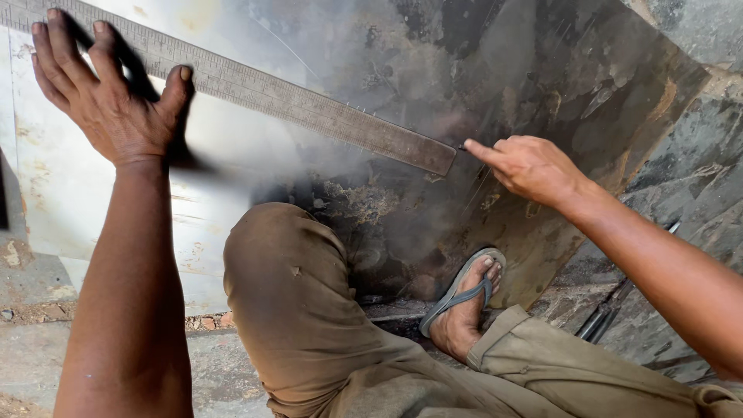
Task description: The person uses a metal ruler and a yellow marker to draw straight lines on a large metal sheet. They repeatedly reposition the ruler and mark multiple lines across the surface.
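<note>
Nearest to me, my bent knee in brown trousers (290, 294) is filling the lower middle of the view, and beyond it my foot in a grey flip-flop sandal (464, 298) is resting on the lower edge of a large metal sheet (542, 85). The sheet is lying flat on the ground, pale and reflective toward the left, dark, stained and rust-mottled toward the right. To the lower right, just off the sheet's edge, a few thin metal rods (607, 317) are lying on the stone floor (689, 178). Farther out, I am reaching with my right hand (530, 166); its fingers are curled closed around a small pointed marking tool (463, 146), of which only the tip is showing, and that tip is touching the sheet just beside the right end of a long steel ruler (309, 112). The ruler is lying flat on the sheet, running diagonally from the upper left corner down toward the centre right. Farthest from me, my left hand (104, 93) is spread open, palm down, with its fingers pressing on the left part of the ruler, well apart from the right hand.
</note>
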